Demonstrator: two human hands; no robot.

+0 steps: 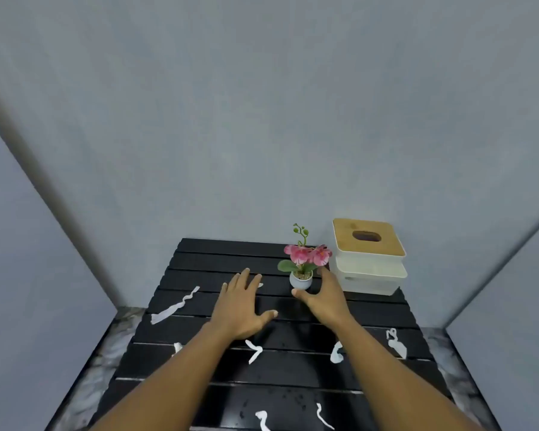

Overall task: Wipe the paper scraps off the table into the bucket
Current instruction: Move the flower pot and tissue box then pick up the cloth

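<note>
Head view, looking down on a black table point(371, 312) made of long slats, pushed up against a grey wall point(262, 119). At the far right of the table, a white tissue box point(369, 275) with a wooden lid. Just left of the box, a small white pot point(301, 280) with pink flowers, standing upright.

Left hand point(240, 306) out flat over the middle of the table, palm down, fingers straight and spread wide, holding nothing. Hard to tell if touching the slats or just above them. By the fingertips, a tiny scrap point(260, 285) peeking out.

Right hand point(324, 298) opened wide in a curve beside the pot, thumb just in front of the pot, fingers just to the right of it. Not clear whether touching the pot or only near it.

Paper scraps all white and all lying on the table:
- To the left of the left hand, a long twisted scrap point(175, 306).
- Nearer, just beside the left arm, a small scrap point(177, 348).
- Between the two arms, close behind the left wrist, a bent scrap point(254, 350).
- Right against the inner side of the right arm, a curled scrap point(336, 353).
- Near the right edge of the table, a looped scrap point(395, 343).
- At the near edge, between the arms, a hooked scrap point(263, 419) and a thin scrap point(323, 416), a little apart
</note>
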